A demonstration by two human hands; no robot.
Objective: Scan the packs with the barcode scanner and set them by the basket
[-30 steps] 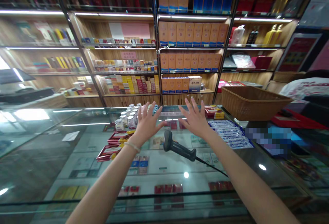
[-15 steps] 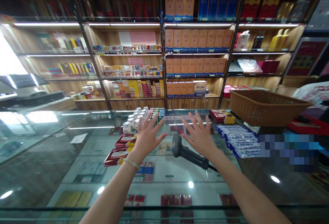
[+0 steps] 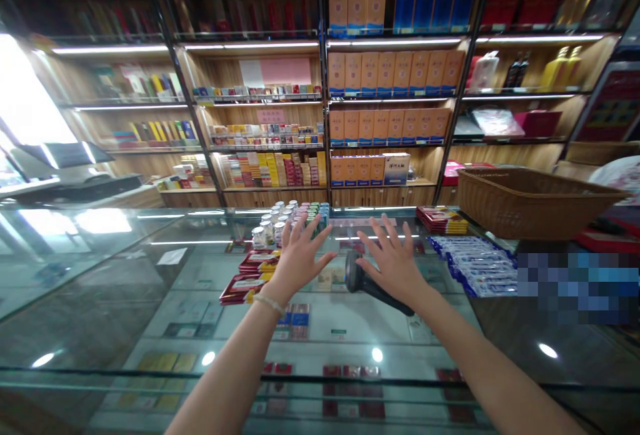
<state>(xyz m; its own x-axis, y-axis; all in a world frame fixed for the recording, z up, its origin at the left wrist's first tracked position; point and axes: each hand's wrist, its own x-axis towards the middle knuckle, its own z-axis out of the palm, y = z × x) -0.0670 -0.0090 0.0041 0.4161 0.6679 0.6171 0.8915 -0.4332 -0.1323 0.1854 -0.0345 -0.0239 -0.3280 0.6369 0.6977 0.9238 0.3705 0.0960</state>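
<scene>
Both hands are stretched out over a glass counter (image 3: 320, 328), fingers spread and holding nothing. My left hand (image 3: 300, 258), with a pale bracelet at the wrist, is nearest to the red and yellow packets (image 3: 243, 286) on its left and the small white-capped jars (image 3: 265, 232) behind it. My right hand (image 3: 393, 262) hovers over a black handheld scanner (image 3: 356, 274) and hides part of its handle. Whether that hand touches the scanner, I cannot tell. Blue and white packets (image 3: 475, 265) lie in a row to the right.
A brown wicker basket (image 3: 540, 202) stands at the right, beside a stack of red and yellow packets (image 3: 443, 220). A white paper (image 3: 173, 256) lies on the left. Behind the counter are shelves of orange boxes (image 3: 385, 72). Part of a person in white (image 3: 617, 172) shows at the far right.
The whole view has shifted, so the counter and shelves sit slightly further right and higher. My right hand now covers more of the scanner's handle. Both hands stay spread.
</scene>
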